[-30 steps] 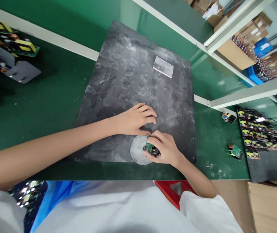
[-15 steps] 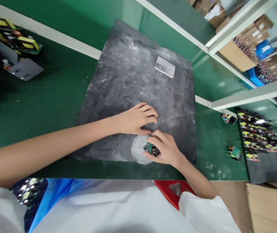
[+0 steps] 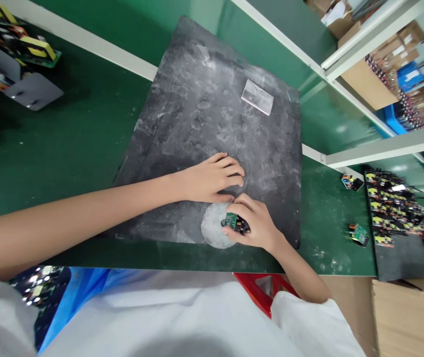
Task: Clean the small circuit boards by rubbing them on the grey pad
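Observation:
My right hand [image 3: 257,221] grips a small green circuit board [image 3: 231,220] with dark components, its fingers and thumb wrapped round the sides. The board is over the right part of a round whitish patch [image 3: 212,229] near the front edge of the black mat [image 3: 197,134]. My left hand [image 3: 219,177] lies palm down on the mat with its fingers a little spread and nothing in it. Its thumb points at the right hand's fingertips and is very close to them. The underside of the board is hidden.
A flat pale rectangular block [image 3: 257,97] lies toward the mat's far side. Bigger circuit assemblies [image 3: 39,49] stand at the left. Two small boards [image 3: 358,234] and a black tray [image 3: 401,260] with rows of boards are at the right. An open carton [image 3: 399,317] stands below.
The view has shifted slightly. The right hand has turned the board a little and still holds it over the whitish patch. The left hand stays flat on the mat.

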Demonstrator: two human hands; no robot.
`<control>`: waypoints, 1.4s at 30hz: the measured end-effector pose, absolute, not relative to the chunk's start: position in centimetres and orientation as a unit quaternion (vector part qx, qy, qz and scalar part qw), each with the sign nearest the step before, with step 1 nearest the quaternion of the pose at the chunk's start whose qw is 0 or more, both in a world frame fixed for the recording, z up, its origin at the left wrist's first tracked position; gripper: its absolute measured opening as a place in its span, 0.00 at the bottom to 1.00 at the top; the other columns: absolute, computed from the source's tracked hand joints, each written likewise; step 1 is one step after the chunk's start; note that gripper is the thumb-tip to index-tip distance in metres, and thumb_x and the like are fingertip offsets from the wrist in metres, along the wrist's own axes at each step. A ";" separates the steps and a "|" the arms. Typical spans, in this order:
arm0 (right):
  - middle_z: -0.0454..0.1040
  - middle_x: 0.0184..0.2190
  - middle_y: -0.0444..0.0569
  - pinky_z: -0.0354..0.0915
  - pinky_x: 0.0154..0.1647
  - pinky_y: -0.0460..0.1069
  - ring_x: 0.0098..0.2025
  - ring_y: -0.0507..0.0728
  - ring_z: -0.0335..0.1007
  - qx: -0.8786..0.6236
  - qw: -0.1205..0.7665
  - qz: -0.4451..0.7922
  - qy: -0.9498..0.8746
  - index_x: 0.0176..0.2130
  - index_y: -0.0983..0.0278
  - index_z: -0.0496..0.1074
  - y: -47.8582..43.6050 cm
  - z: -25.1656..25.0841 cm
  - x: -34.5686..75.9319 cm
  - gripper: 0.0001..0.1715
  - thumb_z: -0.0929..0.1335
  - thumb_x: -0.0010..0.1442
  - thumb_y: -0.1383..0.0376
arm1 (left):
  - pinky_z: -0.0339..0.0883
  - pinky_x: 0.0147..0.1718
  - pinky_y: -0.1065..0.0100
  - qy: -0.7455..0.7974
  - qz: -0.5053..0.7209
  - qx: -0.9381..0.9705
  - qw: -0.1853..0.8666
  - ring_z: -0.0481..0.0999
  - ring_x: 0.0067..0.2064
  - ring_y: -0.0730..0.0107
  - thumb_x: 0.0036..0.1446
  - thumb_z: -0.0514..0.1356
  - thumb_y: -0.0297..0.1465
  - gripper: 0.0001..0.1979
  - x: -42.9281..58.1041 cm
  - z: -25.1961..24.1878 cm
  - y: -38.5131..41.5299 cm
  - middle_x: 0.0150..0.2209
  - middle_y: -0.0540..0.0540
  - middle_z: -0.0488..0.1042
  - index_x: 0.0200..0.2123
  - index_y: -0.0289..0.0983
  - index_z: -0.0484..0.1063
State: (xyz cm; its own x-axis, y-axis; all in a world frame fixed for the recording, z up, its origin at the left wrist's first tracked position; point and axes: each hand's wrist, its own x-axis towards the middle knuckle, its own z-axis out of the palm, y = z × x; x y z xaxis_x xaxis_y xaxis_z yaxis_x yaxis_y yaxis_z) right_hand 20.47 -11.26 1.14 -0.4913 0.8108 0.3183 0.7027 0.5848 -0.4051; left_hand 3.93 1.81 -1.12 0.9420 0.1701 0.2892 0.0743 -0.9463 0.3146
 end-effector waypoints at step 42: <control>0.65 0.31 0.45 0.63 0.28 0.46 0.30 0.52 0.65 -0.433 0.272 0.173 -0.842 0.42 0.60 0.65 -10.9 1.4 21.0 0.12 0.66 0.62 0.56 | 0.50 0.56 0.55 0.058 0.191 0.970 0.138 0.64 0.56 0.54 0.63 0.56 0.36 0.12 4.1 -1.8 1.8 0.52 0.41 0.70 0.46 0.37 0.70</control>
State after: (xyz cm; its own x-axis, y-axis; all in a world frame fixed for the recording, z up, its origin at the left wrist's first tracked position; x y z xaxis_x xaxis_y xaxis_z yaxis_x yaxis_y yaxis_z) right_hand 20.97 -10.86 1.41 -0.4772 0.8232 0.3077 0.6355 0.5650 -0.5262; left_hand 4.10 1.77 -1.77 0.9203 0.1658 0.3544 0.0601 -0.9549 0.2907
